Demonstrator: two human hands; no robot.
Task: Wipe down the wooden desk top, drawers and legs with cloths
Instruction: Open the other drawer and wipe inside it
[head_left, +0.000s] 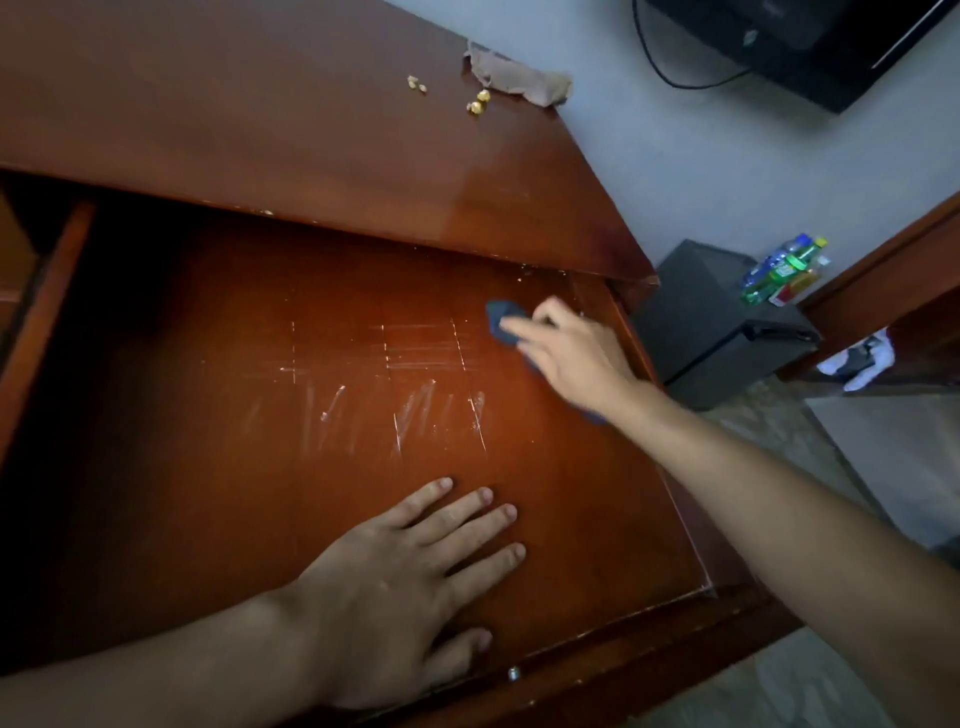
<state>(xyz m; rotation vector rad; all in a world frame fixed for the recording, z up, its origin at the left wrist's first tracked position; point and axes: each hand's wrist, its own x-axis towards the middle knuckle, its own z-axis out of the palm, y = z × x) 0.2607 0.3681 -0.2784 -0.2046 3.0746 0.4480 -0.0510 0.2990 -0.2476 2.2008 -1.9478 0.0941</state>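
Left hand (410, 577) is lying flat, fingers spread, pressing on the floor of the pulled-out drawer (234, 441) near its front edge. Pale scratches (410, 395) are showing mid-floor. Right hand (566, 353) is pressing a blue cloth (503, 318) under mostly extended fingers at the far right corner; whether any finger curls round it cannot be told. Judgement: the cloth is soft, light and will bunch, so a flat palm suits it. A brown cloth (519, 78) is lying on the desk top (260, 104).
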